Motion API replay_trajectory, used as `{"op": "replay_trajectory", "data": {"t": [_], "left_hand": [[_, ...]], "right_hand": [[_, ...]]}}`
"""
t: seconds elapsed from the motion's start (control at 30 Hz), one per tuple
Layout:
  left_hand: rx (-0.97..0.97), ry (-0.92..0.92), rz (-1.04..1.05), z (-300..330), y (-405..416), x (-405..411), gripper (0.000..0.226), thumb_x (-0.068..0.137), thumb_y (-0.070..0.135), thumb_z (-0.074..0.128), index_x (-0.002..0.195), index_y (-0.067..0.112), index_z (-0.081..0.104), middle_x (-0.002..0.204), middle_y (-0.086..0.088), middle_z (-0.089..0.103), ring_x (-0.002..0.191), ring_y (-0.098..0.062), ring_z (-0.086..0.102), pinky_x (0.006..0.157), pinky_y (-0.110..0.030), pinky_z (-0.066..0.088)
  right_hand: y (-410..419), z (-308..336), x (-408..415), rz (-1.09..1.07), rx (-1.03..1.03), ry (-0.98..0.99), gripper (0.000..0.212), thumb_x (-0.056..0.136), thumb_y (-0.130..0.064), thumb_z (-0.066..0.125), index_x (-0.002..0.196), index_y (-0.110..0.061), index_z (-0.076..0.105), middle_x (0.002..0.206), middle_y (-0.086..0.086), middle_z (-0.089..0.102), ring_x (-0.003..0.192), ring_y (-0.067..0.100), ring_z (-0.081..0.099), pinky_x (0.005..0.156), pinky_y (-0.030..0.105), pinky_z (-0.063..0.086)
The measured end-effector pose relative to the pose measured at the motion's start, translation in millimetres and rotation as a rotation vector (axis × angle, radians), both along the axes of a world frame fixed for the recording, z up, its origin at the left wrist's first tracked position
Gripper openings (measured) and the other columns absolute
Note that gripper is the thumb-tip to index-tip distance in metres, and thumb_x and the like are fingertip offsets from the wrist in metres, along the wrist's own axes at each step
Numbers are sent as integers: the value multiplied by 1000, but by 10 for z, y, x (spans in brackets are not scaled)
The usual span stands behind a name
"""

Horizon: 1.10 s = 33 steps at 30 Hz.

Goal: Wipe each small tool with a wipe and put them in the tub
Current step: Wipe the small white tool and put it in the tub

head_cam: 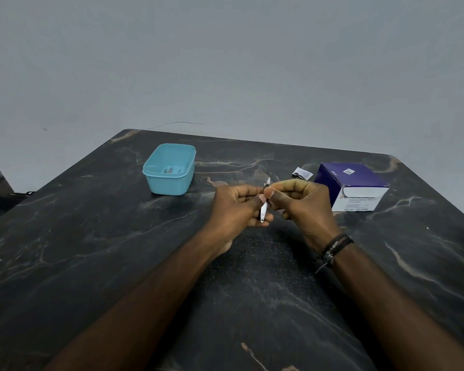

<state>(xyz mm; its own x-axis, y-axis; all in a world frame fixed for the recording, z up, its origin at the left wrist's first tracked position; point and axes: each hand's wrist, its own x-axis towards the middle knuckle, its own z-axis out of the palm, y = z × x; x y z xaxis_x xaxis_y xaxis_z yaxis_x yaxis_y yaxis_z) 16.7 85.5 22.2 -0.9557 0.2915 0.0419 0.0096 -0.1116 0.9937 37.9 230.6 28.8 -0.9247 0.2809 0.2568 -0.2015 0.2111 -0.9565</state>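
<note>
A slim silver metal tool [263, 211] is held upright between both hands above the middle of the dark marble table. My left hand [239, 207] grips its lower half. My right hand [300, 202] pinches its upper part between thumb and fingers; whether a wipe sits under those fingers is hidden. The tool's pointed tip [268, 180] sticks out above my right thumb. A light blue plastic tub [169, 172] stands open at the back left, with small metal tools [169, 170] lying inside it.
A purple and white box [352, 186] stands at the back right, close to my right hand. A torn white sachet [302, 173] lies just left of that box. The table [91, 236] ends at a grey wall behind.
</note>
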Motion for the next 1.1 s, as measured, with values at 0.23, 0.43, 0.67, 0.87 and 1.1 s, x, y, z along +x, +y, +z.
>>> {"op": "replay_trajectory", "data": {"t": [0.23,0.43,0.67,0.87,1.1], "left_hand": [[49,-36,7,13,-5,-1,18,91,8,64,106,-2,65,88,-19,74,70,-28,73,64,-35,61],[91,-65,-34,33,-7,18,17,91,7,62,105,-4,66,87,-19,74,70,-26,73,65,-35,61],[83,-69,-67,30,-11,25,19,91,8,63,106,-4,65,89,-21,73,72,-27,73,64,-34,61],[93,-77,-61,44,-19,26,18,91,6,62,106,-5,65,89,-22,73,70,-25,73,63,-33,61],[95,-86,-71,46,-9,34,18,91,6,62,105,-5,66,89,-22,73,70,-26,73,62,-32,60]], "right_hand": [[39,-20,-42,-71,-104,-30,8,87,-7,68,92,-3,73,73,9,72,61,13,63,50,21,48],[22,-46,-50,-100,-86,-15,11,82,0,72,88,-9,71,77,9,74,60,11,68,49,20,49],[29,-37,-47,-33,-151,-47,18,84,4,69,102,2,69,87,17,73,69,21,69,61,31,58],[50,-69,-74,-65,-167,-62,12,86,1,67,96,-3,72,85,15,74,70,23,71,65,37,59],[15,-40,-57,-70,-199,-48,16,82,6,70,97,2,71,86,17,74,69,21,71,61,29,57]]}}
